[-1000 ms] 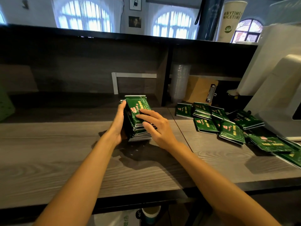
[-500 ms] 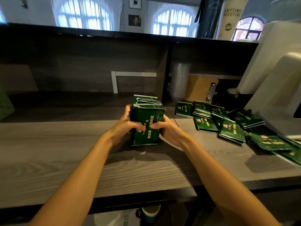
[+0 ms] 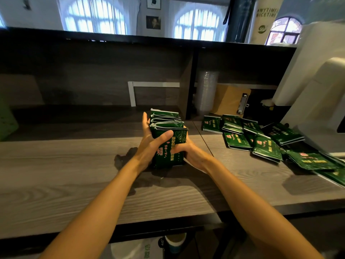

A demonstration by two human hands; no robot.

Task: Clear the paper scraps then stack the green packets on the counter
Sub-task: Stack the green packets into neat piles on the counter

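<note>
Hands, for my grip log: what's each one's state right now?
Left hand: holding the packet bundle.
Right hand: holding the same packet bundle.

Dim interior, blown-out arched windows [image 3: 95, 17] behind, soft shadows on the counter [image 3: 56, 184], wide-angle edge bending.

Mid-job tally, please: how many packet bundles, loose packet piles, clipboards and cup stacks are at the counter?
Bundle of green packets, gripped by left hand and right hand: 1
Loose pile of green packets, too overlapped to count singly: 1
Clipboard: 1
Stack of clear cups: 1
Total: 4
</note>
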